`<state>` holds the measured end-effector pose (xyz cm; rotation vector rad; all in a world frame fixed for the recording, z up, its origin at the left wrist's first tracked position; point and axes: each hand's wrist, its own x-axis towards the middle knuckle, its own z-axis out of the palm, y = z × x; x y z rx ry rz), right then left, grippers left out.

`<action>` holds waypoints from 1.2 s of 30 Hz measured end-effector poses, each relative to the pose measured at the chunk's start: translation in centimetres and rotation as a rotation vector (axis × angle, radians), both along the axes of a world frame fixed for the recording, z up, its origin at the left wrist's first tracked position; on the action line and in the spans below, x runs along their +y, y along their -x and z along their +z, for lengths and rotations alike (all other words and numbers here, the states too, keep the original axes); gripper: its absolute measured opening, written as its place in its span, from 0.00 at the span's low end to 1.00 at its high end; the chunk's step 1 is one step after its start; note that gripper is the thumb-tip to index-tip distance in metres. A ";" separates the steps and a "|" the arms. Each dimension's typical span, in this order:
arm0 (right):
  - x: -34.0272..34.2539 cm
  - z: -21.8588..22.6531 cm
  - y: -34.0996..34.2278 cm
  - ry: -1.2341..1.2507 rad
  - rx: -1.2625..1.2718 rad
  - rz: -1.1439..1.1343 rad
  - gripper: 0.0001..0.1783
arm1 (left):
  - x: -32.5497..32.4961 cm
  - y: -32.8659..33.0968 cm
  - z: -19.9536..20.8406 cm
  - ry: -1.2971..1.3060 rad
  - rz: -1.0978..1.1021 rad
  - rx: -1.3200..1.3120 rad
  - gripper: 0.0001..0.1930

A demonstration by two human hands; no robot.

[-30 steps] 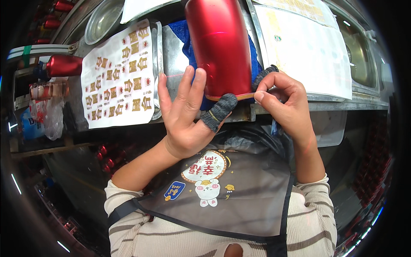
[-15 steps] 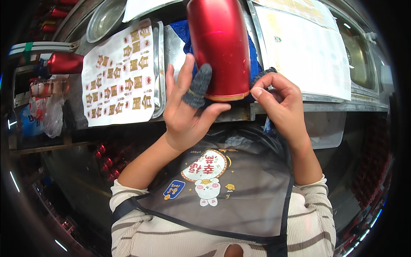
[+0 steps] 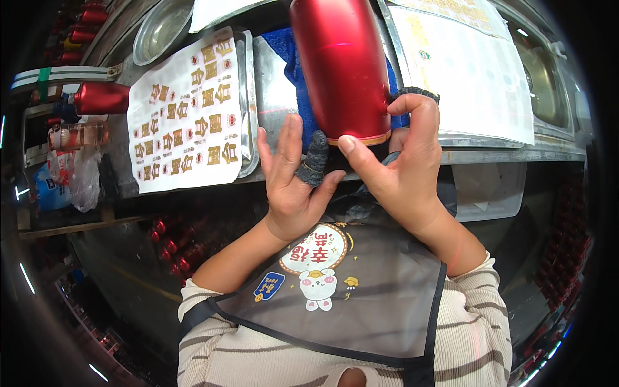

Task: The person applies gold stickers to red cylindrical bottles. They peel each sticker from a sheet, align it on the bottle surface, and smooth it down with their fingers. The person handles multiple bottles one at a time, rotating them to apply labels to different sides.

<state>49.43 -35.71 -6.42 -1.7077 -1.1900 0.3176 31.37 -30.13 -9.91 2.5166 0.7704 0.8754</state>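
Note:
A shiny red metal bottle (image 3: 342, 71) with a gold rim at its near end lies on a blue cloth (image 3: 300, 97), its far end cut off by the picture's top. My right hand (image 3: 409, 161) grips that near end: the thumb presses on the rim and the bent index finger rests against the bottle's right side. Just left of the rim, my left hand (image 3: 293, 180) is open and apart from the bottle, fingers stretched out, with a dark grey knitted cot (image 3: 314, 161) on its index finger. Another dark knitted cot (image 3: 418, 94) shows on my right hand.
On the left, a white sheet of gold and red decals (image 3: 184, 116) lies on a metal tray (image 3: 248, 103). Beyond it stands a metal bowl (image 3: 161, 29). White sheets (image 3: 471, 84) cover the right side, beside a metal basin (image 3: 548, 84). Another red bottle (image 3: 103, 98) lies far left.
My left hand has drawn back from the bottle toward me. My right hand has moved in, its thumb now on the rim. The bottle's near end has shifted slightly right.

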 end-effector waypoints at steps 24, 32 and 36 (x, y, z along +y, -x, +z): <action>-0.9 -0.6 -1.2 -0.054 0.276 0.124 0.19 | 1.6 -1.9 2.8 -0.312 -0.064 0.092 0.25; -1.9 -0.6 -0.8 -0.076 0.291 0.116 0.21 | 2.5 -3.6 1.9 -0.124 0.037 -0.141 0.32; -1.0 0.2 0.0 -0.146 -0.117 0.084 0.31 | 2.0 -2.9 1.3 0.125 0.046 -0.232 0.29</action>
